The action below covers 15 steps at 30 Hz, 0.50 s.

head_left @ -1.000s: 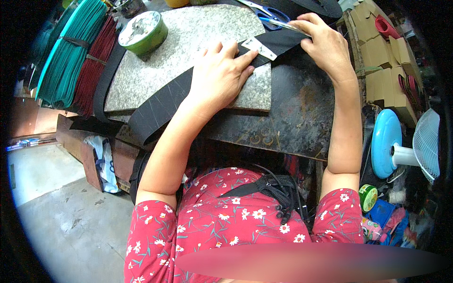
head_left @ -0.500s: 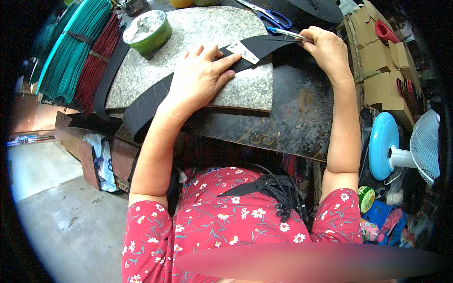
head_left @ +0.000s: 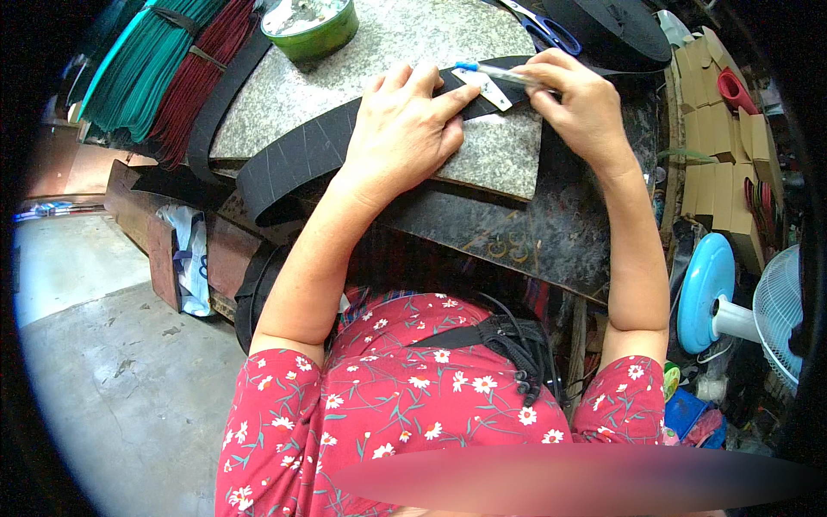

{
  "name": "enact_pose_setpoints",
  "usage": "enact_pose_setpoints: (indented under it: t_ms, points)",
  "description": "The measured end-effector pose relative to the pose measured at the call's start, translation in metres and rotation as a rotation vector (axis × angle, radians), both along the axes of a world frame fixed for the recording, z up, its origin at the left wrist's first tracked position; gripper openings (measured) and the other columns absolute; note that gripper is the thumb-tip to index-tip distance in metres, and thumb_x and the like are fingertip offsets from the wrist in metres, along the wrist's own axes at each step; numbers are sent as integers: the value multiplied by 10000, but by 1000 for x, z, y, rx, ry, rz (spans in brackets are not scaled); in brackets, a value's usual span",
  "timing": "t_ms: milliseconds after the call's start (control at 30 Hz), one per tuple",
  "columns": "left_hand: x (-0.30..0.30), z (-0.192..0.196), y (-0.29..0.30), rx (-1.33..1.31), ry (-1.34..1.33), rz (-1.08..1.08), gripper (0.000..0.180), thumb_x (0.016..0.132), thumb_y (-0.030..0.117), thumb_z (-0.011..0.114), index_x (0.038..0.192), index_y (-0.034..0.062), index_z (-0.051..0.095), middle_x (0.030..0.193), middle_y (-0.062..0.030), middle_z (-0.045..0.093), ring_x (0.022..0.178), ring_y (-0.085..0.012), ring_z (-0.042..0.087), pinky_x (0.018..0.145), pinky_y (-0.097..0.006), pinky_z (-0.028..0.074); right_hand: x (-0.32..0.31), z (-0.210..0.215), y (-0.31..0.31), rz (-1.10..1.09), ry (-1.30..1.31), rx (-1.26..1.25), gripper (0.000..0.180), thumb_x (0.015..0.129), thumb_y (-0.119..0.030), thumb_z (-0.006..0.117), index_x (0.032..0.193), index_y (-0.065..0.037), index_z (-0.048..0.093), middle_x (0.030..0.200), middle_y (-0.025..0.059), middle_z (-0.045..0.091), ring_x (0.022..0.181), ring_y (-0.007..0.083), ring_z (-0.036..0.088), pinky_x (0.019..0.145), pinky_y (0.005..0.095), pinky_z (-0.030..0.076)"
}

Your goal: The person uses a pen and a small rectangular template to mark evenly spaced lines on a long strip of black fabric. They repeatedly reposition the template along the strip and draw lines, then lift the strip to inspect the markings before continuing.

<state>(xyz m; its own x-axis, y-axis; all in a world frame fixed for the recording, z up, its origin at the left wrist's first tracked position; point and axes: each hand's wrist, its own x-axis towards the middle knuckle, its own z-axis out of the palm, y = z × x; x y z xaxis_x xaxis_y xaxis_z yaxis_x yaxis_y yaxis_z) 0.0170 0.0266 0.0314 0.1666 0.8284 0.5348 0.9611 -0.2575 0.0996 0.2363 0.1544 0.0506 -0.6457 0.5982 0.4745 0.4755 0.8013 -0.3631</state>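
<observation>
My left hand (head_left: 405, 129) lies open, fingers spread, over a long black strip of fabric-like material (head_left: 297, 159) with pale cross lines along it. Its index finger touches a small white flat template (head_left: 484, 90) placed on the strip. Pinched in my right hand (head_left: 581, 108) is a slim pen (head_left: 495, 72) with a blue end pointing left, held just above the template. The pen's other end is hidden by my fingers. Beneath the strip is a speckled stone slab (head_left: 413, 39), and the strip's near left part curls over its edge.
A green round tub (head_left: 314, 34) with whitish contents stands on the slab. Blue-handled scissors (head_left: 556, 33) lie beside a big black roll (head_left: 607, 34). Teal bundles (head_left: 151, 69) and dark red ones (head_left: 202, 82) are at left. Cardboard boxes (head_left: 711, 112) and a fan (head_left: 780, 314) stand right.
My right hand has come left from the strip farther right, bringing the pen over the template. My left hand stays on the strip. The whole view has shifted slightly.
</observation>
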Motion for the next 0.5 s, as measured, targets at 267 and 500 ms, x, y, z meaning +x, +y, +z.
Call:
enact_pose_setpoints:
  t_ms: [267, 500]
  points:
    - [3, -1, 0, 21, -19, 27, 385, 834, 258, 692, 1214, 231, 738, 1027, -79, 639, 1017, -288, 603, 906, -452, 459, -5, -17, 4, -25, -61, -133, 321, 834, -381, 798, 1100, -203, 784, 1047, -18, 692, 927, 222, 723, 825, 365, 570]
    - [2, -3, 1, 33, -30, 16, 378, 831, 258, 704, 1205, 219, 743, 1021, -79, 646, 1026, -288, 605, 913, -454, 461, -5, -22, 7, -16, -31, -166, 345, 813, -430, 819, 1079, -211, 797, 1044, -24, 690, 921, 220, 721, 815, 356, 564]
